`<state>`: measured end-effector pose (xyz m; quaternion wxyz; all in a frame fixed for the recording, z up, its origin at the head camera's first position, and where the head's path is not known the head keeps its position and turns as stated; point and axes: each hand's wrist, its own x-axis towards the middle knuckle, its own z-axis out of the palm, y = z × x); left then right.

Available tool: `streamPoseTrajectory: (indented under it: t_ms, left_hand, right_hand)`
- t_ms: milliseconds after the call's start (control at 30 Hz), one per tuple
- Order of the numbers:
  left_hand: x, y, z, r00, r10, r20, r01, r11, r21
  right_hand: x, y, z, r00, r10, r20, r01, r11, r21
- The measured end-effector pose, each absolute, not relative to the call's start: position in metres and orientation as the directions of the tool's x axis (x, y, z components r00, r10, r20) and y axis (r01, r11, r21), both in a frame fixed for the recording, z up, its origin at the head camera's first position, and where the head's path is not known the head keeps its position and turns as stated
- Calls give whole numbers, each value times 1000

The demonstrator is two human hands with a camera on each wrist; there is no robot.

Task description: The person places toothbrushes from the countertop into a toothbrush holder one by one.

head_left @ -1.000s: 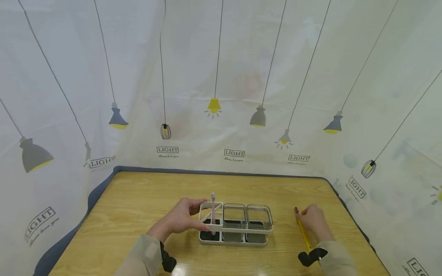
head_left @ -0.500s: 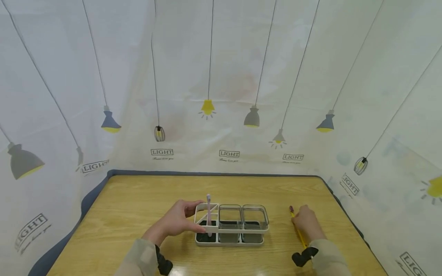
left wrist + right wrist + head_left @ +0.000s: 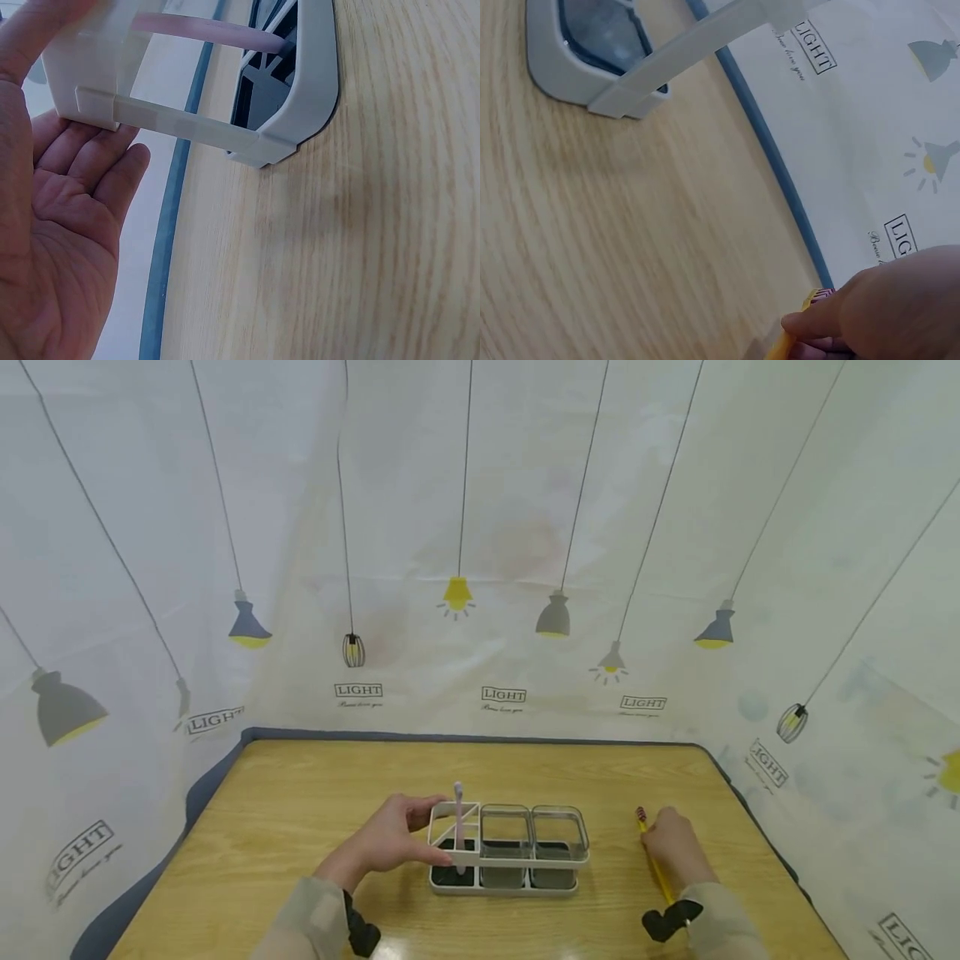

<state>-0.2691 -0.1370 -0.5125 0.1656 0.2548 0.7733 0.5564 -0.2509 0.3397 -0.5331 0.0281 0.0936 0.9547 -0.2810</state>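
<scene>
- The left hand (image 3: 386,837) grips the white holder (image 3: 534,862) by its left end, thumb in front.
- The right hand (image 3: 675,845) pinches a yellow toothbrush (image 3: 660,878) near its bristles, apart from the holder's right side.
- A pink toothbrush (image 3: 460,831) stands in the holder's left section; two clear cups (image 3: 506,850) fill the others.
- The holder stands on the wooden desk (image 3: 322,777).

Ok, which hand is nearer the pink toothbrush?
Left. The left hand grips the toothbrush holder beside the pink toothbrush; the right hand, holding the yellow toothbrush, is beyond the holder's other end.
</scene>
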Motion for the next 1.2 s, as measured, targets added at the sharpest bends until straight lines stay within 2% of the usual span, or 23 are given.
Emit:
streamPoseTrajectory:
  t_ms: [333, 600, 1200]
  left_hand:
    - [-272, -132, -513, -807, 589, 38, 229, 253, 940]
    - [-273, -133, -513, -810, 585, 42, 238, 262, 935]
    - [-270, -137, -512, -817, 576, 28, 216, 259, 941]
  right_hand:
    - [-250, 340, -504, -996, 90, 19, 65, 830, -554]
    - [-250, 323, -471, -992, 110, 54, 57, 804, -592]
    - [-244, 287, -419, -970, 106, 221, -59, 774, -630]
